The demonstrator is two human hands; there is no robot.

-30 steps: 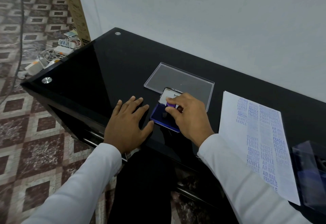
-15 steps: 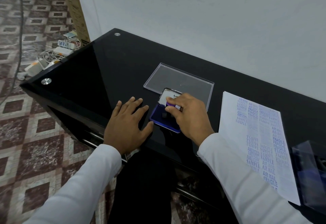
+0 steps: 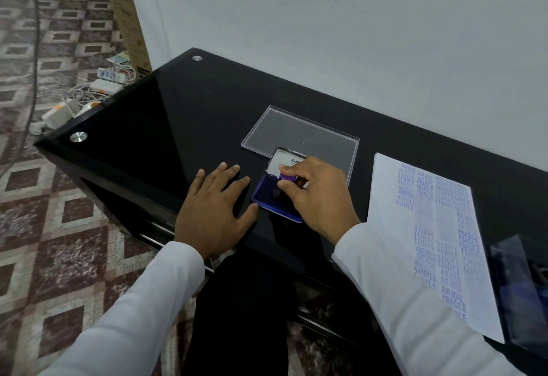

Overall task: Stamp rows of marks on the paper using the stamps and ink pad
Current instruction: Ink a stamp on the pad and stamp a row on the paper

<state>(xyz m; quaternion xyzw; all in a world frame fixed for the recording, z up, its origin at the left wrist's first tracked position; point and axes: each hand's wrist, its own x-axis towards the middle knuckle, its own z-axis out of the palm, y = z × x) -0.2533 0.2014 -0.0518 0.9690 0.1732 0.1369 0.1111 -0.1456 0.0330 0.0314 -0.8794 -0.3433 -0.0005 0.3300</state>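
Note:
A blue ink pad (image 3: 268, 197) lies open on the black glass table (image 3: 154, 126), its white-labelled lid (image 3: 281, 162) tipped back behind it. My right hand (image 3: 320, 197) pinches a small purple stamp (image 3: 287, 177) and holds it down over the pad. My left hand (image 3: 215, 209) lies flat on the glass just left of the pad, its thumb touching the pad's near corner. To the right lies the white paper (image 3: 385, 186) covered with rows of blue marks such as SAMPLE, FRAGILE and AIR MAIL.
A clear plastic tray lid (image 3: 299, 129) lies behind the ink pad. A transparent box (image 3: 522, 286) with dark contents sits at the paper's right edge. The wall runs close behind the table. Power strips and cables (image 3: 89, 91) clutter the tiled floor at left.

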